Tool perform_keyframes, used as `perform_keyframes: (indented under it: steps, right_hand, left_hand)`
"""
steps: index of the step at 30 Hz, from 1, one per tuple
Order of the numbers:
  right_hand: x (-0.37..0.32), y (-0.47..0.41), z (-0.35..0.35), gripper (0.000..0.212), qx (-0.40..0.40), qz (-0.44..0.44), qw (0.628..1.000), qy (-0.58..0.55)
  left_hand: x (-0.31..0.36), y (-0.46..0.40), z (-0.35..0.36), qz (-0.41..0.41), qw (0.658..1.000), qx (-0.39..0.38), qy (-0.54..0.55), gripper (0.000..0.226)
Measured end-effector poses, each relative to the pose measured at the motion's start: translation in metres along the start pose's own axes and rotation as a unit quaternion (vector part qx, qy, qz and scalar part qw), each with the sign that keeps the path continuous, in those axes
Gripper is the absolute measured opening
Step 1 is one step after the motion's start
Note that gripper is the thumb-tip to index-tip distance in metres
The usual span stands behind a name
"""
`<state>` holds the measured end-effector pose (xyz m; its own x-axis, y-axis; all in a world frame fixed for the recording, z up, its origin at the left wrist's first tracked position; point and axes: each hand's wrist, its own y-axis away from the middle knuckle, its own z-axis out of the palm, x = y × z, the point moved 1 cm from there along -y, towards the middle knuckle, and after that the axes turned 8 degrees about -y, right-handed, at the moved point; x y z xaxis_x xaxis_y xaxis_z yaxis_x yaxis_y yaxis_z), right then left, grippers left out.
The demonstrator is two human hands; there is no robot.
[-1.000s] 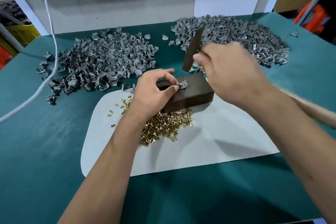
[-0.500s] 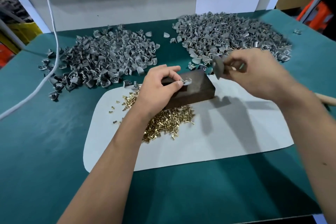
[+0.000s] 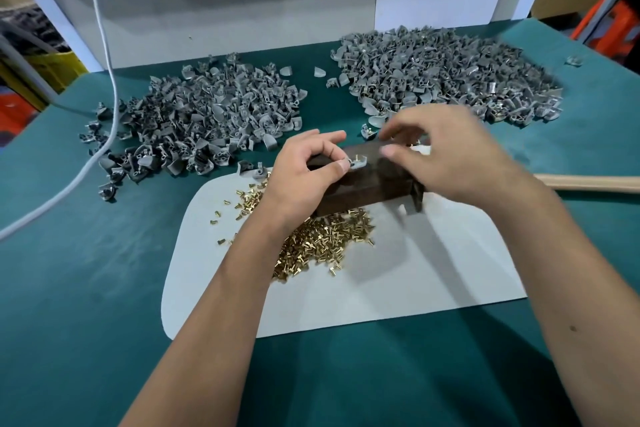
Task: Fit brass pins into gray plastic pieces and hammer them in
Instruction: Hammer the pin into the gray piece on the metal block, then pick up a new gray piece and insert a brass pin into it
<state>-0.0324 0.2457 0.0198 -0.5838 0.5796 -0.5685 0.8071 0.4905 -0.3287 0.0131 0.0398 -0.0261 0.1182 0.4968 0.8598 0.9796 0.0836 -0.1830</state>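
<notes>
Green table: left hand fingers pinch gray piece on block; right hand blurred, grasp unclear.

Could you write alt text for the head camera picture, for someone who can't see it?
A person's left hand pinches a small gray plastic piece on a dark block, while the blurred right hand reaches over it. Brass pins lie heaped on a white mat, with two piles of gray pieces behind on green cloth.
</notes>
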Motion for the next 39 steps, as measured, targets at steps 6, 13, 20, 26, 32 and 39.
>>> perform_keyframes:
  steps: [6,13,20,26,32,39]
  right_hand:
    - [-0.006,-0.003,0.036,0.022,0.014,-0.119,0.993,0.003]
    - [0.011,-0.001,0.033,0.027,0.158,-0.053,0.986,0.002]
    - [0.013,-0.001,0.031,0.019,0.158,-0.036,0.986,-0.041]
    - [0.018,-0.002,0.032,0.019,0.171,0.011,0.985,-0.036]
    - [0.023,-0.005,0.033,0.052,0.193,0.101,0.973,-0.077]
    - [0.004,0.0,0.034,0.043,0.169,-0.027,0.984,-0.046]
  left_hand:
    - [-0.001,-0.001,-0.003,0.007,1.0,0.016,0.01,0.006]
    - [-0.012,-0.003,-0.031,-0.05,0.944,0.267,-0.188,0.008]
    - [-0.041,0.001,-0.065,-0.164,0.879,0.279,-0.35,0.02]
    - [-0.044,0.002,-0.061,-0.164,0.893,0.266,-0.324,0.017]
    - [-0.035,0.001,-0.061,-0.184,0.907,0.292,-0.241,0.019]
    - [-0.033,0.0,-0.067,-0.262,0.905,0.335,0.002,0.013]
